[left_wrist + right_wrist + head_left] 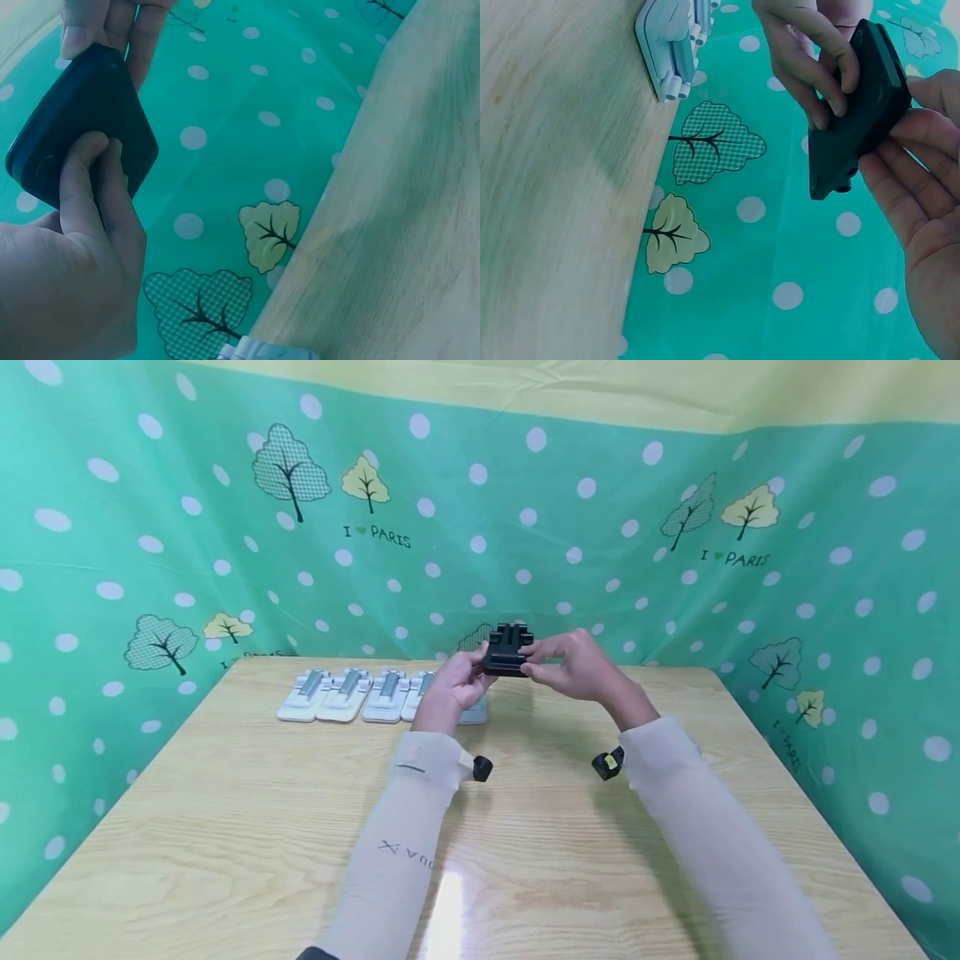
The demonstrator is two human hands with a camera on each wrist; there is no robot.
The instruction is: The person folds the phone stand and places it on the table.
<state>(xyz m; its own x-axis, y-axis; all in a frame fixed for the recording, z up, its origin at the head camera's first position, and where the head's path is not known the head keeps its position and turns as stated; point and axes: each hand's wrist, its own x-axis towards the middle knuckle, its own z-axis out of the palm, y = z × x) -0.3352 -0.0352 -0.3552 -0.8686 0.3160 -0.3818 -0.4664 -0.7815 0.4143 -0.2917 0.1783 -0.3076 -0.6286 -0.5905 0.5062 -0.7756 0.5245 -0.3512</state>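
A black folding phone stand (506, 662) is held up above the back of the table, between both hands. My left hand (450, 687) grips its left side, with fingertips pressed on the flat underside in the left wrist view. On the opposite side, my right hand (577, 670) pinches the edge between thumb and fingers. The flat base (112, 97) looks smooth and dark from below. In the right wrist view, the stand (866, 97) is seen edge-on, its hinge parts partly hidden by fingers.
Several white folded phone stands (341, 697) lie in a row at the table's back left, partly hidden behind my left hand. The wooden table (225, 827) ends at a green dotted curtain (480, 510) behind and at the sides.
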